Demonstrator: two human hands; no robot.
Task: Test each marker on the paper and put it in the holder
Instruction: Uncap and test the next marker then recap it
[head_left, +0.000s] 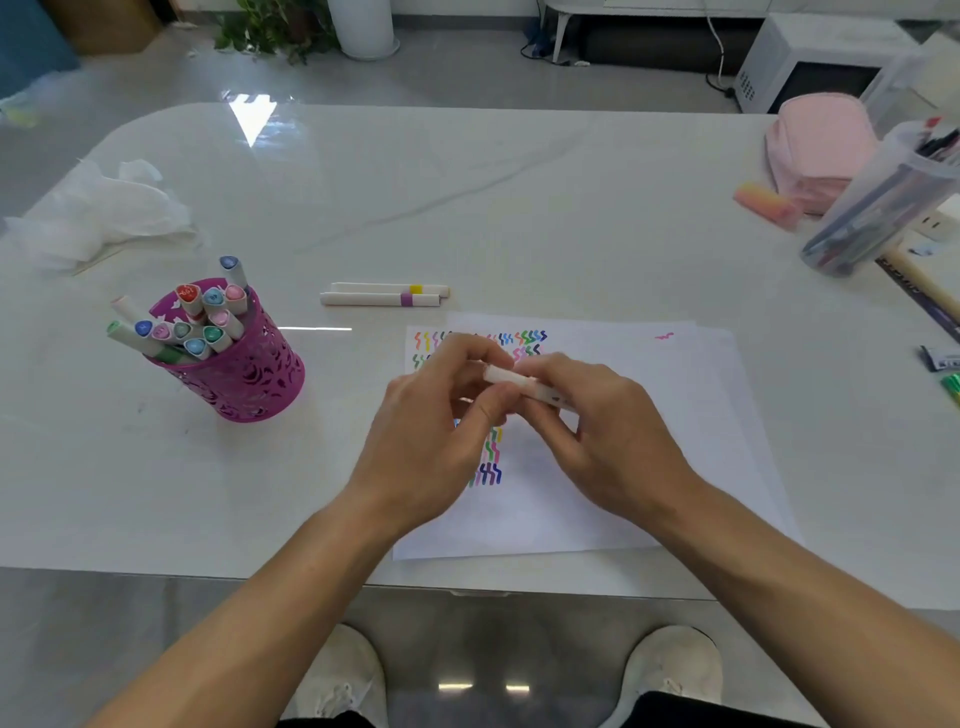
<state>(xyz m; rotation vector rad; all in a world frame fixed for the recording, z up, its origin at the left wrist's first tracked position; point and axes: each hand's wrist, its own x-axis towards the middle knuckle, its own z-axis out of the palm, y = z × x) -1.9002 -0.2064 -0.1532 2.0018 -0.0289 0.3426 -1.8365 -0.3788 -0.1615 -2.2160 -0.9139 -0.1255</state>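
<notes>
While the left hand (434, 421) and right hand (605, 421) hover above the paper (665, 426), their fingers (470, 353) pinch the marker (519, 384) between them.

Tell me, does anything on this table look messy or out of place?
Only small things. A crumpled white tissue lies at the far left of the table, and two markers lie loose beyond the paper rather than in the purple holder. Nothing looks spilled or broken.
</notes>
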